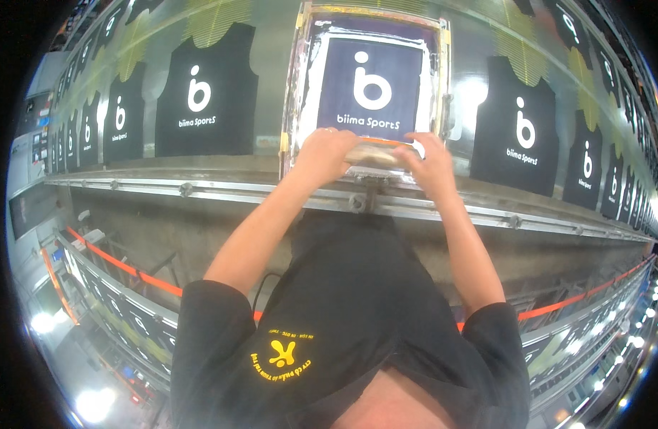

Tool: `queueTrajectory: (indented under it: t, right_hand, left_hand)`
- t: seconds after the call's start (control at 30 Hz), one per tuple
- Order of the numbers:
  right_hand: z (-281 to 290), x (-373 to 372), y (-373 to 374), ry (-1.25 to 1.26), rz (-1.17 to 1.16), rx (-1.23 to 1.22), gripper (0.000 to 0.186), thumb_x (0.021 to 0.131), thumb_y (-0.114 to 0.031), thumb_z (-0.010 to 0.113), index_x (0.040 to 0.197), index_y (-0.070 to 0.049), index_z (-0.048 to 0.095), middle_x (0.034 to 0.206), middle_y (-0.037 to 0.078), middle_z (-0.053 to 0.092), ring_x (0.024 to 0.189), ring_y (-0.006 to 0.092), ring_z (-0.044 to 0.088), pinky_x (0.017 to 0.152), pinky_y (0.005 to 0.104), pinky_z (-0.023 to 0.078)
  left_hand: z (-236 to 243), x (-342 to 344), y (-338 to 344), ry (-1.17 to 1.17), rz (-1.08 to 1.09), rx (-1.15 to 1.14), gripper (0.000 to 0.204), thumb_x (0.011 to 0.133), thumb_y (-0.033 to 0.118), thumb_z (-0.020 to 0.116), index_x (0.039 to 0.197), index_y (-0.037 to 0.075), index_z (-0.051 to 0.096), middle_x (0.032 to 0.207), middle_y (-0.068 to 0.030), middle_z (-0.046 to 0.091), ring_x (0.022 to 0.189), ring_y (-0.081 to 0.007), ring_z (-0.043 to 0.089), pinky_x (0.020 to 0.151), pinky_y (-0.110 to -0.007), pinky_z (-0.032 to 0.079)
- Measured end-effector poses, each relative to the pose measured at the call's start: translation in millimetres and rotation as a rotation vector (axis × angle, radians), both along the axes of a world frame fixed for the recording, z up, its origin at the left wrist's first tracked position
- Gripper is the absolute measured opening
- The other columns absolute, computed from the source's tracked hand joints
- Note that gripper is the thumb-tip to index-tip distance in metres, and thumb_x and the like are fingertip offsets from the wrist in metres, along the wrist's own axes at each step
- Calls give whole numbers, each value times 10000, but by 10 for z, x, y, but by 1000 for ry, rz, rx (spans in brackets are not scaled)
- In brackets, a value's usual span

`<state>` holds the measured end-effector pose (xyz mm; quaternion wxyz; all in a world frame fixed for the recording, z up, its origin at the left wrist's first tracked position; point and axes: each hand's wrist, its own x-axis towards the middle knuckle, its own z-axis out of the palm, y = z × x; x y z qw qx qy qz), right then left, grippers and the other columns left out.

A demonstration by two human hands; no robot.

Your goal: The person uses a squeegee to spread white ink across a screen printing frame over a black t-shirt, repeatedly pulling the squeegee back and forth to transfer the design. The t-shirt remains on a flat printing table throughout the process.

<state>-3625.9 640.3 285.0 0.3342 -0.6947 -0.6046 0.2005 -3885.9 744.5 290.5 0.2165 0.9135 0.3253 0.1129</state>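
A printing screen (pixel 300 86) in a metal frame lies in front of me, a white logo and lettering showing on its dark inner field (pixel 372 61). Across its near end lies a squeegee (pixel 375 155) with a pale handle and a thin orange blade. My left hand (pixel 327 156) is closed on the squeegee's left end, and my right hand (pixel 425 163) grips its right end, thumb and fingers bent around it.
Dark vest-shaped garment pieces with white prints (pixel 204 68) (pixel 515 136) line the long printing table on both sides of the screen. A metal rail (pixel 257 191) runs along the near edge. Behind me are other racks and an orange bar (pixel 150 279).
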Motion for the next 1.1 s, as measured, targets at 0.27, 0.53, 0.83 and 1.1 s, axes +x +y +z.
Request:
queueTrajectory:
  t: [0.27, 0.53, 0.83, 1.1]
  right_hand:
    - [-266, 854, 407, 247, -643, -5, 468, 1073, -425, 721, 1212, 20, 760, 1163, 140, 770, 1066, 221, 720, 952, 364, 552]
    - [-598, 1097, 895, 697, -659, -323, 462, 1054, -372, 761, 1327, -3, 709, 796, 5, 636, 623, 89, 554, 564, 284, 445]
    - [-220, 956, 1019, 710, -735, -279, 382, 1057, -319, 761, 1282, -11, 743, 691, -72, 490, 524, 29, 392, 459, 257, 277]
    - [58, 900, 1047, 692, -675, -191, 444, 1036, -331, 786, 1275, 40, 735, 670, -66, 505, 506, 39, 413, 454, 264, 295]
  left_hand:
    - [159, 205, 582, 280, -90, -237, 173, 900, 210, 712, 1060, 179, 769, 1064, -78, 787, 1036, -347, 738, 846, -509, 589]
    - [278, 724, 1936, 190, -48, -124, 186, 888, 176, 696, 1060, 175, 768, 973, -94, 779, 964, -342, 755, 828, -499, 600]
    - [-126, 827, 2390, 140, 33, -83, 275, 922, 352, 772, 1143, 191, 799, 1046, -65, 797, 1032, -329, 752, 868, -495, 583]
    - [71, 609, 2050, 118, 104, -130, 331, 896, 493, 811, 1122, 252, 815, 1011, -42, 796, 995, -319, 756, 814, -472, 584]
